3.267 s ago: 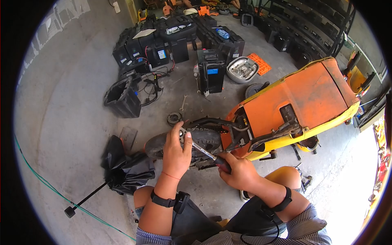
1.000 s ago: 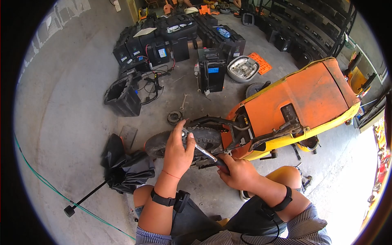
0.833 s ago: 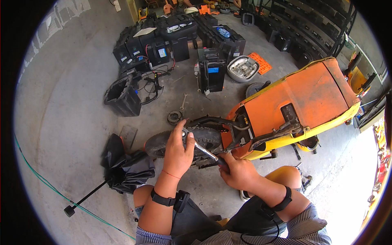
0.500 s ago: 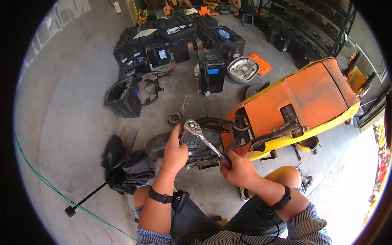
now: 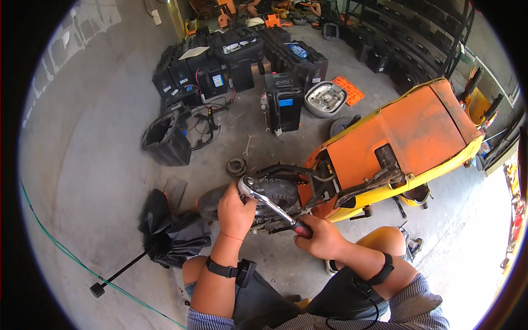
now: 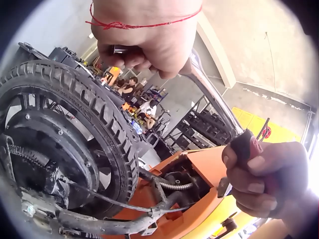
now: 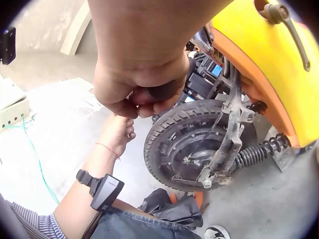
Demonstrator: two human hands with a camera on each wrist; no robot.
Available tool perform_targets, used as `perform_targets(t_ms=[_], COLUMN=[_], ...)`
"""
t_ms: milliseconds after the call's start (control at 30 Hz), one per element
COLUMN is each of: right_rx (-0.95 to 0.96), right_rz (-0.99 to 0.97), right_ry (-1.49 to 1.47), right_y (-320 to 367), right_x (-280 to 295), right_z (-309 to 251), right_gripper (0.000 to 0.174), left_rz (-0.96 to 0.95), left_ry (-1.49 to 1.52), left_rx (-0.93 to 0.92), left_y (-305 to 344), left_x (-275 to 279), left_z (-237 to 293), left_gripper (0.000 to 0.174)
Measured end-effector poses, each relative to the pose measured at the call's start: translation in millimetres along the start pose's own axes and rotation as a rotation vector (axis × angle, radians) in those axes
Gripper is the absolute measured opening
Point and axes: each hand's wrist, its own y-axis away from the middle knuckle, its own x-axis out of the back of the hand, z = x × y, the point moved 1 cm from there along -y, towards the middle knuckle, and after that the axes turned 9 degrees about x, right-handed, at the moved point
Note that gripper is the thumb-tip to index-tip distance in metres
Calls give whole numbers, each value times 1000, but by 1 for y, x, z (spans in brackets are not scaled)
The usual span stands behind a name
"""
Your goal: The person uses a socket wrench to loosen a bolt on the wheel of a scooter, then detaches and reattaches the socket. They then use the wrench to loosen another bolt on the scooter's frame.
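Observation:
My right hand [image 5: 323, 236] grips the black-and-red handle of a chrome ratchet wrench [image 5: 272, 206]. The wrench slants up and left to its round head, beside my left hand [image 5: 236, 212]. In the left wrist view, the left hand's fingers [image 6: 132, 59] are curled, and a short shiny metal end shows among them. My right hand's fingers [image 7: 144, 110] wrap the handle in the right wrist view. Beyond and beneath the wrench lies the black rear wheel [image 6: 107, 114] of an orange-and-yellow scooter [image 5: 404, 140] on its side.
A combination wrench [image 5: 249, 144] and a round metal part [image 5: 236, 166] lie on the concrete floor past the wheel. A folded black umbrella [image 5: 170, 234] is at left. Black battery boxes [image 5: 284, 102], an open black case [image 5: 166, 140] and loose cables stand farther off.
My left forefinger and thumb were spread around the wrench head; now those fingers are curled at it. The wrench head came up into plain view, then lowered slightly. My right hand kept its grip.

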Motion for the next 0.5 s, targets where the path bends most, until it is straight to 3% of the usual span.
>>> perform_targets(t_ms=[267,367,500], right_rx=[103,139,197], right_rz=[22,47,44], right_ry=[67,141,321], right_y=[-1,-2,-3], right_x=[1,6,16], right_z=[4,8,11], right_gripper=[26,29,29], left_rz=[-5,-98,-364], left_ry=[-28,73,173], left_rx=[-2,-72,-63], left_y=[-2,-2,3], left_x=[11,15,30], left_z=[-4,-10,7], left_gripper=[21,20,19])
